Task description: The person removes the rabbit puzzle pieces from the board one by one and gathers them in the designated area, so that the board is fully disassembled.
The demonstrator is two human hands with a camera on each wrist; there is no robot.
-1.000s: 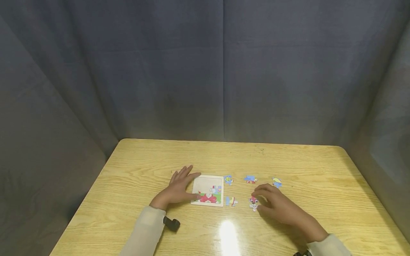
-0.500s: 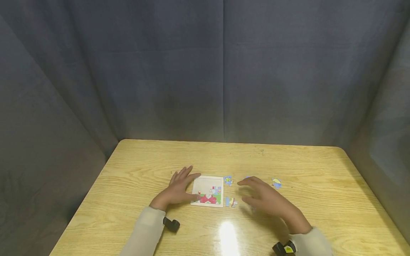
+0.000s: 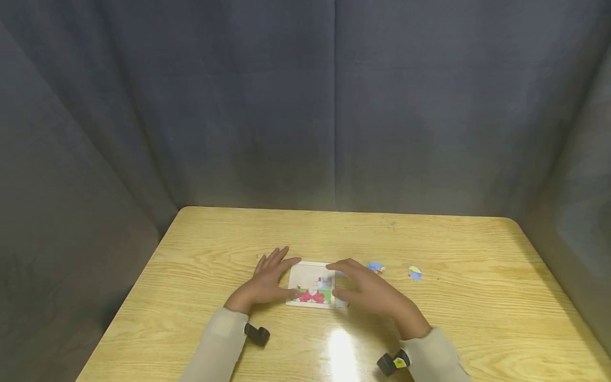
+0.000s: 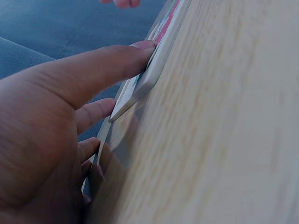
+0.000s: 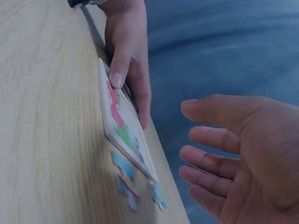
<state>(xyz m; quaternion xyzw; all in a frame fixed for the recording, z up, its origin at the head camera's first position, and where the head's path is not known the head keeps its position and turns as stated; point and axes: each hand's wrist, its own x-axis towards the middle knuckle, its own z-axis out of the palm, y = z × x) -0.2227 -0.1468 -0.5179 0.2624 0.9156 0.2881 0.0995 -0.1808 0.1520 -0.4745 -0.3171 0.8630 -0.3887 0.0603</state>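
Observation:
A small square puzzle tray (image 3: 311,264) lies on the table, pink and green picture pieces filling its near part. My left hand (image 3: 266,284) rests at its left side, fingers extended; the thumb (image 4: 140,53) lies on the tray's face, and the index fingertip (image 4: 110,105) is at its corner. Over the tray's right edge hovers my right hand (image 3: 365,289), thumb and fingers spread apart. In the right wrist view this right hand (image 5: 252,154) holds nothing. A blue, yellow and red puzzle piece (image 5: 122,163) lies beside the tray, partly hidden by my right hand in the head view.
Another blue piece (image 5: 159,196) lies by the tray's far right corner. Farther right are a blue-and-red piece (image 3: 375,268) and a blue-and-yellow piece (image 3: 415,273). Grey-blue curtains (image 3: 305,106) stand behind the wooden table (image 3: 477,297) and along its sides.
My right hand has moved left from the pink animal-face piece to the tray's right edge; that piece is now hidden from the head view. My left hand has stayed in place.

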